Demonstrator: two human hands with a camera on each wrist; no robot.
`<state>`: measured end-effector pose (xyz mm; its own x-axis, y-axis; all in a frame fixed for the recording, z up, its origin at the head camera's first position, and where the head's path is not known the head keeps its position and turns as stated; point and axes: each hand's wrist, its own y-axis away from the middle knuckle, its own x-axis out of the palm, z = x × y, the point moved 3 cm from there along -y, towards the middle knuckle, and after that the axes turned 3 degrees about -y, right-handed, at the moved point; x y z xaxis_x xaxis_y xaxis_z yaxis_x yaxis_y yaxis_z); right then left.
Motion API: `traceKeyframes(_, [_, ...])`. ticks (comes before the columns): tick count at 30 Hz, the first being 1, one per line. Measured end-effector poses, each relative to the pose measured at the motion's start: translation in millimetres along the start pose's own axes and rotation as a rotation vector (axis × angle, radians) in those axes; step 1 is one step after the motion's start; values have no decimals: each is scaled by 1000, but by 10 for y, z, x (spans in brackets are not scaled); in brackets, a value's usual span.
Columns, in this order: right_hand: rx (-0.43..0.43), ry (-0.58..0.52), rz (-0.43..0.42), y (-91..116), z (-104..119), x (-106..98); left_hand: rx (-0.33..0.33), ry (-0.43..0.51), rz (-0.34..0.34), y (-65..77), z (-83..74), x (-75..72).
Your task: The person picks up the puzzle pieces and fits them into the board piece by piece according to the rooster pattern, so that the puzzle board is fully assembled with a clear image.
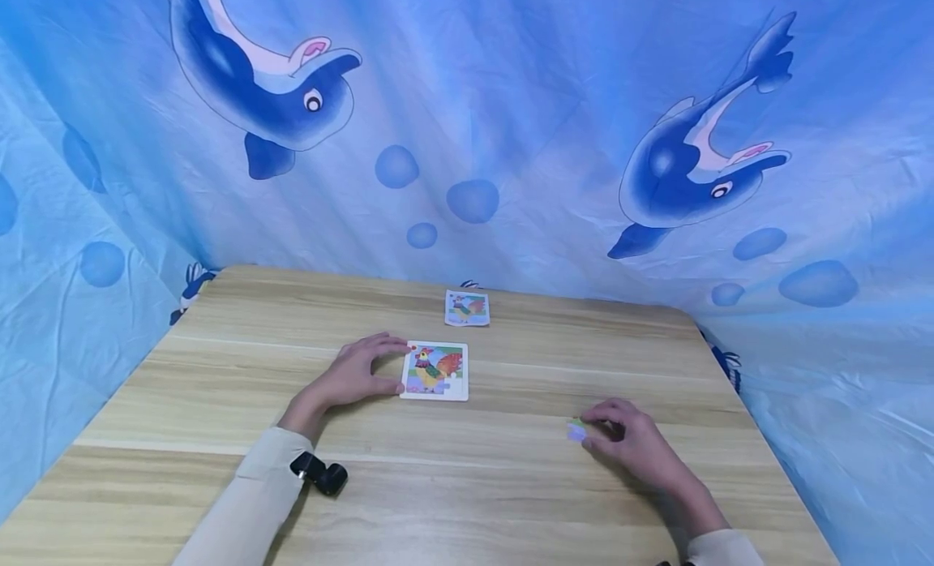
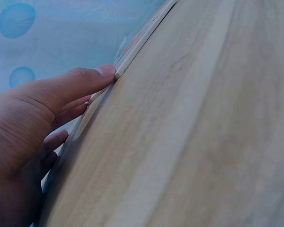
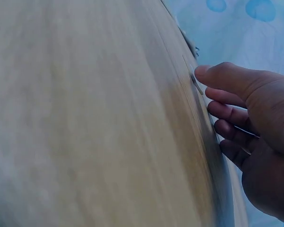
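A square jigsaw puzzle (image 1: 434, 371) with a rooster picture lies in a white frame on the table; white shows at its lower right, where no picture covers it. My left hand (image 1: 357, 373) holds the frame's left side, thumb at the near corner and a finger at the far one. In the left wrist view the thumb (image 2: 92, 79) presses on the frame's edge. Farther right, my right hand (image 1: 633, 438) pinches a small green and purple puzzle piece (image 1: 576, 430) just at the tabletop. Edge-on, that piece (image 3: 197, 85) shows as a thin strip by the thumb in the right wrist view.
Behind the puzzle lies a small picture card (image 1: 467, 308) with the same rooster. The wooden table (image 1: 467, 501) ends at a blue curtain (image 1: 511, 128) printed with dolphins, which hangs along the back and sides. A black strap device (image 1: 319, 473) sits on the left wrist.
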<state>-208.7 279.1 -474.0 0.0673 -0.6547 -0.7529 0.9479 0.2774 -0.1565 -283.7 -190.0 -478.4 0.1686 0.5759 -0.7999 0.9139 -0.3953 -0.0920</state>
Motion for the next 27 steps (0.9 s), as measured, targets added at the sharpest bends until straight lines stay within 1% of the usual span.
traceKeyframes(6, [-66, 38, -14, -12, -4, 26, 1, -3, -2, 3, 7, 1])
traceKeyframes(16, [-86, 64, -49, -52, -3, 25, 3, 1, 0, -3, 7, 8])
traceKeyframes(23, [-87, -19, -20, -206, 110, 82, 3, 5, -5, 6, 5, 2])
traceKeyframes(27, [-121, -14, -19, -334, 243, 121, 3, -6, -3, 8, 20, 8])
